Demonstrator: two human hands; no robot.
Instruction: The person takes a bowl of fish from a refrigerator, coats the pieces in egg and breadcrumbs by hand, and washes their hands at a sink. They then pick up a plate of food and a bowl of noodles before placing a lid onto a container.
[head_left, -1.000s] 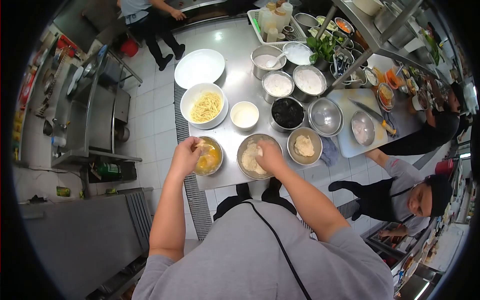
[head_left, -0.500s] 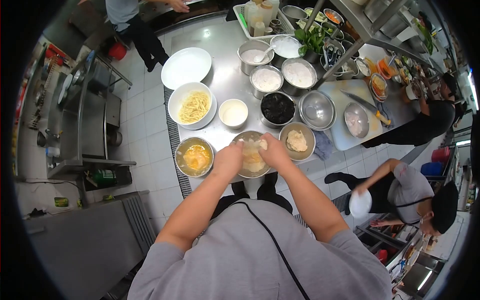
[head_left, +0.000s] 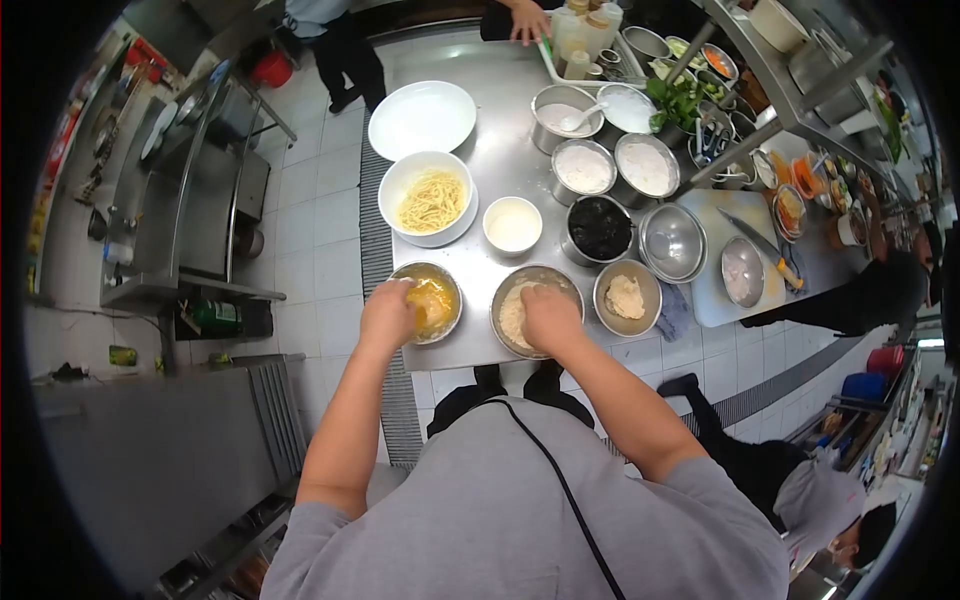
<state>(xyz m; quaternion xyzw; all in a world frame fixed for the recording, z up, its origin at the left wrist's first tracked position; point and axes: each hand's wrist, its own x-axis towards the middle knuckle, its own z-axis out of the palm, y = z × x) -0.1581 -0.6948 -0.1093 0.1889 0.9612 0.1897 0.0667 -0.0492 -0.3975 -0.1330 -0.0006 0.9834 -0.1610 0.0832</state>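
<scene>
Reaching with curled right hand [head_left: 552, 320] into the crumb bowl [head_left: 540, 270], with curled left hand [head_left: 387, 315] into the egg bowl [head_left: 424, 268] left of it; impossible to tell any hold.

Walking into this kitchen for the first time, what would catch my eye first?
Probably the jet-black contents of one metal pot, near much paler powder. Then two bare hands at the table's near edge: the left hand at a bowl of yellow liquid, the right hand in a bowl of pale, crumbly stuff.
</scene>
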